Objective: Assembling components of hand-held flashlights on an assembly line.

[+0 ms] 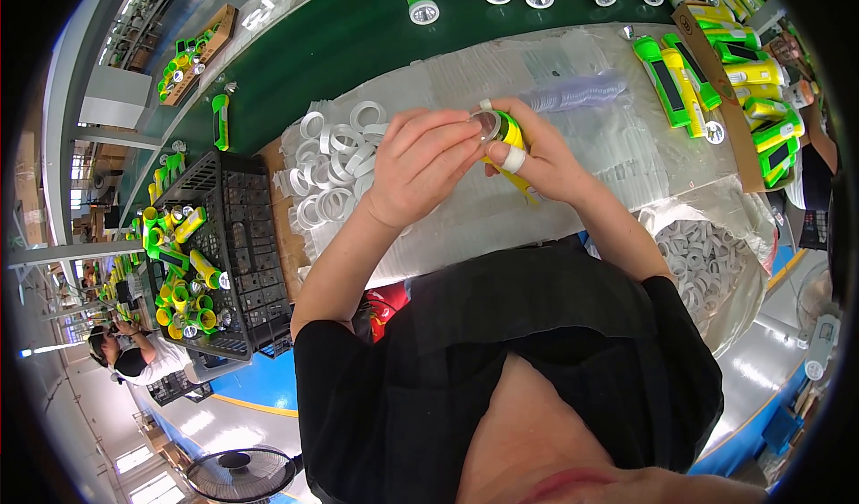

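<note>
Over the middle of the work surface, my right hand (541,151) is wrapped round a yellow and green flashlight body (511,133), with white tape on its thumb and a finger. At the flashlight's open end, my left hand (427,162) pinches a clear round lens (486,126). Whether the lens is seated or just touching the rim, I cannot tell. Beside my left hand lies a loose pile of white plastic rings (335,205). A row of stacked clear lenses (577,94) lies beyond my right hand.
A black crate (255,245) of flashlight bodies stands at left. Finished-looking flashlights (663,84) lie at right beside a filled cardboard box (716,84). A sack of white rings (707,258) hangs at lower right. Across the back runs a green conveyor belt (340,34) carrying flashlights.
</note>
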`<state>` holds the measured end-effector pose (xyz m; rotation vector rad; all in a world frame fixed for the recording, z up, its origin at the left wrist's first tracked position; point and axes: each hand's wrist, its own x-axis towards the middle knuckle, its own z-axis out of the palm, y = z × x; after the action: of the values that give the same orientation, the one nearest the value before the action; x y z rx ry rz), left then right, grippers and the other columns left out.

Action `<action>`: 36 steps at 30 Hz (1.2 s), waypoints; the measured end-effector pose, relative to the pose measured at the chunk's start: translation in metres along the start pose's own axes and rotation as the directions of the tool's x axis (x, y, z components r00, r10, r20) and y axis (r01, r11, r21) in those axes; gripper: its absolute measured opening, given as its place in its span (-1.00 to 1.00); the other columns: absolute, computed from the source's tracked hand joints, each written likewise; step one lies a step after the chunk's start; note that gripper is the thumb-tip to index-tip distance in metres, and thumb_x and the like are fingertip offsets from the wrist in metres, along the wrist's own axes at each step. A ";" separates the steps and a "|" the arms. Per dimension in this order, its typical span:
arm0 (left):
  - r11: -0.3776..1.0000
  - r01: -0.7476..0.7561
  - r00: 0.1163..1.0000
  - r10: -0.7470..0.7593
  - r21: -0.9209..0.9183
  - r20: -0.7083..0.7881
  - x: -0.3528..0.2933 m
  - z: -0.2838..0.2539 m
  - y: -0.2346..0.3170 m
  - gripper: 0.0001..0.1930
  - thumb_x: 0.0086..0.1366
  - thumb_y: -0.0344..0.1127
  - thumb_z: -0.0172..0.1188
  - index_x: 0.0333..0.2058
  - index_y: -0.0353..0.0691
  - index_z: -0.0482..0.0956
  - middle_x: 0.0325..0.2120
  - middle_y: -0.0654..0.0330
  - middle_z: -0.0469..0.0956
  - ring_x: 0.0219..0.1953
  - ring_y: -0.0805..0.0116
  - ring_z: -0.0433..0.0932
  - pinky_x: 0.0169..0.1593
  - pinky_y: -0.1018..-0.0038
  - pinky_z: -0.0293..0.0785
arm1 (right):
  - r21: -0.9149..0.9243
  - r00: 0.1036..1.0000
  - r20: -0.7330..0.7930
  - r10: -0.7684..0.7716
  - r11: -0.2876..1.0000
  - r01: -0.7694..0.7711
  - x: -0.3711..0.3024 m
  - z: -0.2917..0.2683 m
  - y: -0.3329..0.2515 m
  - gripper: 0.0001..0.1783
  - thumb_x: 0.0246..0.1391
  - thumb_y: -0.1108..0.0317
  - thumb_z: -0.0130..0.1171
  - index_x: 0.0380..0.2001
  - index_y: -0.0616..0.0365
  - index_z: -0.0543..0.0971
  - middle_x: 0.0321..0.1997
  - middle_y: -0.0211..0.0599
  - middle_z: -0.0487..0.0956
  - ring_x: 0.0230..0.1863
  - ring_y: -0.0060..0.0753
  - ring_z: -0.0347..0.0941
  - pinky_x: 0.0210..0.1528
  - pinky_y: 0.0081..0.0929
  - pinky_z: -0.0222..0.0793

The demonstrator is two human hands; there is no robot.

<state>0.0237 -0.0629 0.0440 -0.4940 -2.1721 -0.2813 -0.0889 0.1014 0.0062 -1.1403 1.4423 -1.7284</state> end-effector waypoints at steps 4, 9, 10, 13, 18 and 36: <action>0.913 0.215 0.974 -0.224 -0.347 0.016 -0.003 0.009 0.001 -0.79 0.08 -0.51 0.32 -0.29 -0.27 0.53 0.01 -0.04 0.49 0.03 0.00 0.50 0.02 0.27 0.46 | 0.205 0.993 0.051 0.102 0.973 -0.110 -0.001 0.003 -0.007 -0.56 0.22 0.15 0.13 0.03 0.17 0.34 -0.26 -0.32 0.46 -0.39 -0.52 0.48 -0.34 -0.54 0.43; 0.755 0.264 0.957 -0.280 -0.600 0.068 -0.007 0.025 0.008 -0.79 0.18 -0.50 0.16 -0.19 -0.22 0.47 0.09 -0.04 0.44 0.04 -0.04 0.49 0.06 0.21 0.39 | 0.284 0.993 0.097 0.070 0.954 -0.095 -0.002 0.008 0.000 -0.58 0.23 0.14 0.10 0.01 0.18 0.34 -0.28 -0.32 0.47 -0.40 -0.51 0.50 -0.35 -0.54 0.44; 0.758 0.236 0.968 -0.241 -0.608 0.076 -0.007 0.027 0.007 -0.76 0.22 -0.49 0.08 -0.11 -0.22 0.47 0.09 -0.05 0.43 0.06 -0.05 0.48 0.10 0.19 0.35 | 0.310 0.992 0.110 0.055 0.947 -0.087 -0.002 0.008 0.001 -0.58 0.23 0.13 0.10 0.00 0.19 0.34 -0.28 -0.31 0.47 -0.40 -0.50 0.50 -0.35 -0.54 0.44; 0.809 0.398 0.915 -0.320 -0.432 0.245 -0.003 0.017 0.014 -0.66 0.36 -0.31 -0.11 0.03 -0.29 0.45 0.13 -0.15 0.38 0.19 -0.04 0.37 0.18 0.15 0.25 | 0.293 0.994 0.098 0.055 0.953 -0.081 -0.003 0.007 0.003 -0.57 0.23 0.12 0.10 -0.01 0.20 0.34 -0.29 -0.31 0.47 -0.40 -0.49 0.51 -0.35 -0.53 0.44; 0.912 0.215 0.974 -0.174 -0.350 0.145 -0.006 0.024 0.012 -0.54 0.35 -0.25 -0.19 0.15 -0.32 0.38 0.12 -0.12 0.40 0.17 -0.03 0.38 0.20 0.15 0.20 | 0.263 0.995 0.100 -0.009 0.965 -0.018 -0.003 0.012 0.012 -0.52 0.25 0.04 0.06 0.02 0.20 0.32 -0.28 -0.28 0.48 -0.39 -0.48 0.51 -0.35 -0.53 0.44; 0.897 0.274 0.960 -0.231 -0.346 0.160 -0.011 0.025 0.012 -0.53 0.36 -0.24 -0.22 0.15 -0.33 0.38 0.10 0.02 0.45 0.19 0.00 0.37 0.22 0.14 0.12 | 0.332 0.992 0.129 -0.001 0.942 -0.043 -0.003 0.015 0.014 -0.44 0.22 -0.02 0.07 0.07 0.17 0.27 -0.26 -0.29 0.45 -0.38 -0.44 0.49 -0.34 -0.50 0.43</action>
<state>0.0168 -0.0453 0.0206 -0.4375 -2.3068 -0.8328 -0.0751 0.0937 -0.0073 -1.0242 1.0306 -1.7680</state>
